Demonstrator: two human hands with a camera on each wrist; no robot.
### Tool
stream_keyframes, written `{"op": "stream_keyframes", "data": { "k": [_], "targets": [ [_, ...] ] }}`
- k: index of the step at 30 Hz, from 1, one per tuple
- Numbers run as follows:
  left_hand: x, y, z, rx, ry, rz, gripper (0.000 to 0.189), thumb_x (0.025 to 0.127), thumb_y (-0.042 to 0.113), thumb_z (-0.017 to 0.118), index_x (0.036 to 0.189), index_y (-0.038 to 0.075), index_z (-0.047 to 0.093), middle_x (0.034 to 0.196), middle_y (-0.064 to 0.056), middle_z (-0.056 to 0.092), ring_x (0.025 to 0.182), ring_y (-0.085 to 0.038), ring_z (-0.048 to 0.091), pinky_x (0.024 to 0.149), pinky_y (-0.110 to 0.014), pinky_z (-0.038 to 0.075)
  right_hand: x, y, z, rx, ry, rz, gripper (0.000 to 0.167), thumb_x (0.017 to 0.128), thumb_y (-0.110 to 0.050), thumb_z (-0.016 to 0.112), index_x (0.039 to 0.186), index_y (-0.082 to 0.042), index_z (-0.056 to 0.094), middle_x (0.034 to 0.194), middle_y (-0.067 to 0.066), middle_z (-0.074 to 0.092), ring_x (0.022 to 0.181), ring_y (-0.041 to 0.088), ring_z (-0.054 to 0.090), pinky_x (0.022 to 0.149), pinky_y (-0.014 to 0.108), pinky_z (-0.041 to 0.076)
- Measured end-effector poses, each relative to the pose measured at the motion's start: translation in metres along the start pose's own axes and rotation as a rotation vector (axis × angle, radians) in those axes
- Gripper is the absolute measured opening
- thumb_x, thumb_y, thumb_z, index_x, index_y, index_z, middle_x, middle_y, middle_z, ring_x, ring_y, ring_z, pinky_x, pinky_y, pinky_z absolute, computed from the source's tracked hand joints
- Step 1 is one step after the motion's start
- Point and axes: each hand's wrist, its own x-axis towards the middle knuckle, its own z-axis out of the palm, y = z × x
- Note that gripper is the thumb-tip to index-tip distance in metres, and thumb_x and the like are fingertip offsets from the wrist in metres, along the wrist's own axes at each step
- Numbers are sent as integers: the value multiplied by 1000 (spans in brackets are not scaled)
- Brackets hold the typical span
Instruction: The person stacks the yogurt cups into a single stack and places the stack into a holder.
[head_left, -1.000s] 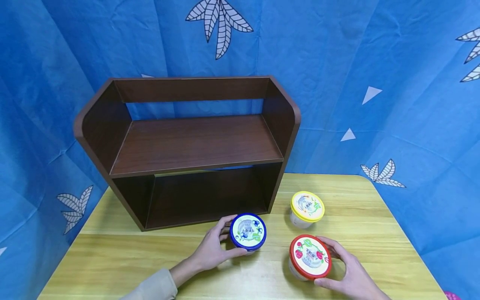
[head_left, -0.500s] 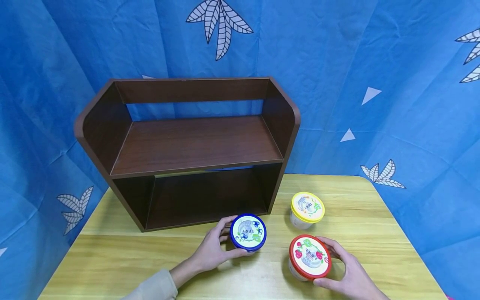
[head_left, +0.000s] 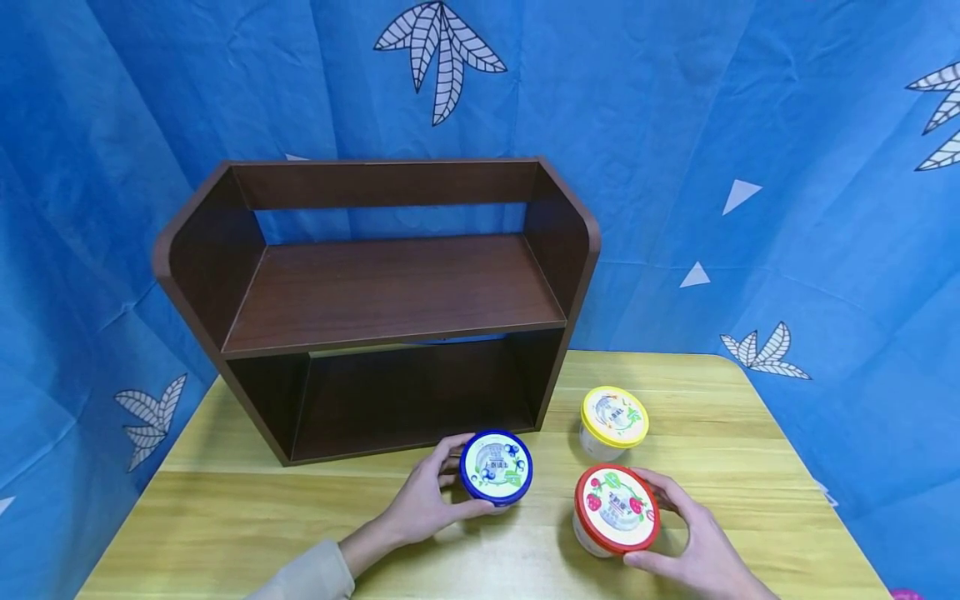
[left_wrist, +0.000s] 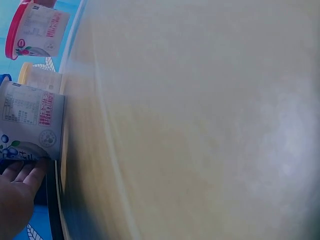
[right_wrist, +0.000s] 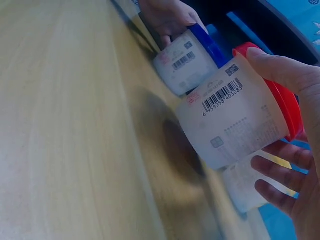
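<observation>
My left hand [head_left: 423, 500] holds a white tub with a blue, blueberry-printed lid [head_left: 497, 467] from its left side; the tub stands on the table in front of the shelf. Further right, my right hand [head_left: 693, 542] grips a white tub with a red, strawberry-printed lid [head_left: 617, 508] between thumb and fingers. The right wrist view shows this red-lidded tub [right_wrist: 230, 115] tilted, its shadow apart from it on the table, so it is raised a little. Behind it a yellow-lidded tub [head_left: 615, 417] stands untouched. The left wrist view also shows the blue-lidded tub's side [left_wrist: 30, 120].
A dark brown two-level shelf [head_left: 397, 287] stands at the back left of the wooden table [head_left: 225, 533]. Its right side panel rises close behind the blue-lidded tub. A blue patterned cloth [head_left: 637, 125] hangs behind and around the table.
The red-lidded tub and my right hand have shifted slightly up and to the left in the head view. My left hand keeps its hold on the blue-lidded tub. The head view has tipped slightly.
</observation>
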Motion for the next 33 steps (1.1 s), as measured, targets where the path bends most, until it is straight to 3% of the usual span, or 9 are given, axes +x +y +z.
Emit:
{"op": "stream_keyframes", "data": {
  "k": [7, 16, 25, 33],
  "targets": [
    [-1, 1, 0, 3, 2, -4, 89, 82, 40, 92, 154, 22, 43, 147, -12, 59, 132, -32, 59, 108, -53, 58, 4, -1, -1, 7, 32, -62, 93, 70, -26, 100, 150, -27, 51, 128, -15, 70, 114, -6, 61, 95, 31, 57],
    [-1, 2, 0, 6, 2, -3, 89, 82, 40, 92, 154, 23, 43, 147, -12, 59, 132, -32, 59, 108, -52, 59, 13, -2, -5, 51, 71, -148, 96, 67, -18, 101, 150, -24, 53, 131, -13, 70, 114, -5, 62, 98, 15, 51],
    [0, 2, 0, 8, 0, 5, 89, 82, 38, 92, 154, 21, 44, 146, -13, 59, 132, -32, 60, 107, -52, 59, 17, -8, -5, 63, 98, -162, 97, 65, -17, 101, 149, -22, 54, 132, -15, 69, 116, -7, 63, 98, 15, 52],
    [-1, 4, -1, 10, -6, -11, 88, 81, 39, 93, 153, 23, 44, 147, -11, 59, 133, -32, 58, 108, -53, 58, 24, -15, -4, 123, 113, -242, 101, 62, -12, 101, 150, -19, 53, 133, -12, 70, 118, -6, 63, 99, 14, 50]
  ]
}}
